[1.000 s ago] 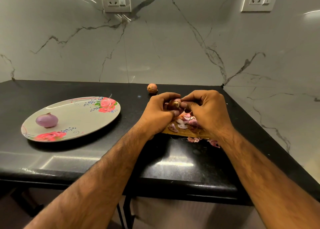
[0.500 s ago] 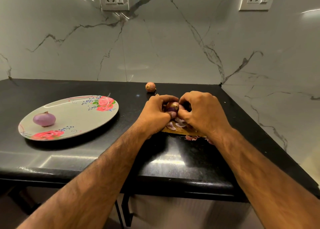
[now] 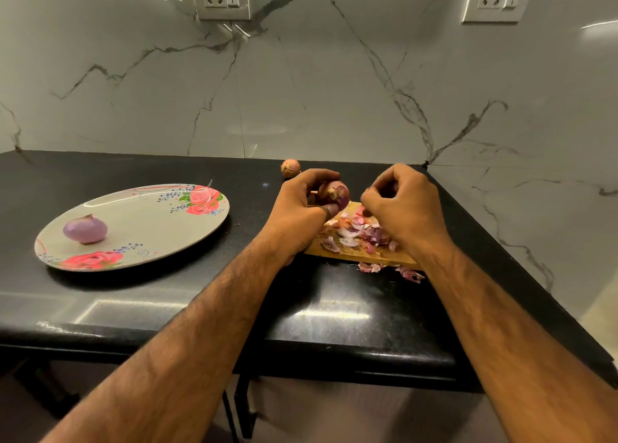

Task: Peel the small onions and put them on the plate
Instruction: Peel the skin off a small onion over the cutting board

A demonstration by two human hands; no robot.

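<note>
Head view: the left hand (image 3: 301,215) is gripping a small onion (image 3: 334,193) between thumb and curled fingers, holding it just above the far end of the wooden board (image 3: 321,252), with one trimmed end facing the viewer and brownish skin showing over purple flesh. The right hand (image 3: 404,208) is hovering just beside it with its fingers curled; whether they are pinching a flake of skin cannot be told. Loose peels (image 3: 361,235) are lying on the board and spilling onto the black counter (image 3: 167,292). A peeled onion (image 3: 85,230) is sitting on the flowered plate (image 3: 150,222), well to the left, and an unpeeled onion (image 3: 290,167) is waiting near the wall. The step in hand appears to be stripping the remaining dry skin. It would likely go best by catching a lifted edge at the trimmed end, pulling along the bulb, and turning the onion in the left hand. Working over the board should be catching the scraps.
</note>
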